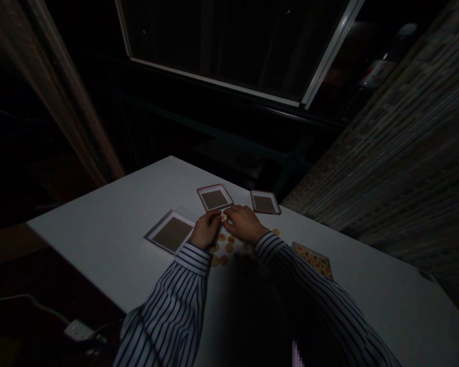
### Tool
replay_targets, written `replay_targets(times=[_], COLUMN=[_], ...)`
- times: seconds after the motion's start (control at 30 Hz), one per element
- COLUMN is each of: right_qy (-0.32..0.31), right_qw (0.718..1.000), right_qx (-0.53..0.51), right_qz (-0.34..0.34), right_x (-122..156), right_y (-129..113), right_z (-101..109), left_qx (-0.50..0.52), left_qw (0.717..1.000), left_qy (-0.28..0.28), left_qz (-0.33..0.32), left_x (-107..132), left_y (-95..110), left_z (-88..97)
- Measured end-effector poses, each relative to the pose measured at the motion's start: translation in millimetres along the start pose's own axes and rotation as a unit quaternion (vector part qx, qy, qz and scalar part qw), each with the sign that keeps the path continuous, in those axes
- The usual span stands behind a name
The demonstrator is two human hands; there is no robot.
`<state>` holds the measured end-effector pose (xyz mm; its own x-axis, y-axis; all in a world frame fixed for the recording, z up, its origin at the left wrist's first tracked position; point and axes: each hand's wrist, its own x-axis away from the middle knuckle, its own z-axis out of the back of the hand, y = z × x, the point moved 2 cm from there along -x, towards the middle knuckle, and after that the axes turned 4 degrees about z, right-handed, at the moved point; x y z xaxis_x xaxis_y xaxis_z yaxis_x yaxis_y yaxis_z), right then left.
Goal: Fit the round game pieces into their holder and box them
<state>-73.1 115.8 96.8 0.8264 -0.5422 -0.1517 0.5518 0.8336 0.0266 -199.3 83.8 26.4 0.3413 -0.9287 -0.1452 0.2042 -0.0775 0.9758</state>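
1. Hands meet over a white table point(110, 229), seen from above in dim light; both sleeves are white with dark blue stripes.
2. Left hand point(206, 228): its fingers curl nearly closed, the tips at the left side of a small round piece point(224, 217) with a red mark.
3. Right hand point(245, 223): it reaches in from the other side, fingers bent together, its tips on the same piece, so both hands hold it between them, just above the table.
4. Below the hands lie loose round pieces point(229, 248), some with red marks, others too dark to read.
5. Just beside the left hand sits a shallow grey-bottomed tray point(172, 234). A second tray point(214, 199) is just beyond the fingertips, and a third tray point(265, 203) is beyond the right hand.
6. Near the right forearm, a box point(313, 259) holds many more marked pieces.
7. Beaded-looking curtain point(398, 142) hangs at right.
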Motion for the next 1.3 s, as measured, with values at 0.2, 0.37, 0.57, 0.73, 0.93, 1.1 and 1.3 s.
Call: replay_targets(times=[0.2, 0.37, 0.57, 0.73, 0.93, 1.1, 1.3], right_qy=[0.016, 0.015, 0.034, 0.052, 0.065, 0.077, 0.083], right_qw=[1.000, 1.000, 0.998, 0.997, 0.995, 0.994, 0.992], right_qx=[-0.012, -0.010, -0.022, -0.020, -0.011, -0.008, -0.021], right_qz=[0.012, -0.010, -0.041, -0.055, -0.078, -0.083, -0.092], right_x=[7, 19, 40, 60, 84, 99, 115], right_y=[3, 16, 34, 46, 55, 55, 54], right_z=[6, 17, 30, 40, 51, 57, 65], left_qx=[0.122, 0.213, 0.234, 0.209, 0.184, 0.168, 0.167], left_qw=[0.991, 0.972, 0.965, 0.972, 0.978, 0.981, 0.980], left_qy=[-0.010, -0.028, -0.042, -0.041, -0.029, -0.042, -0.055], left_qz=[0.060, 0.095, 0.113, 0.097, 0.090, 0.088, 0.088], left_x=[2, 2, 6, 10, 12, 13, 23], left_y=[6, -1, 2, 3, 5, 5, 22], left_z=[-1.1, -5.7, -11.9, -14.8, -15.5, -17.2, -23.3])
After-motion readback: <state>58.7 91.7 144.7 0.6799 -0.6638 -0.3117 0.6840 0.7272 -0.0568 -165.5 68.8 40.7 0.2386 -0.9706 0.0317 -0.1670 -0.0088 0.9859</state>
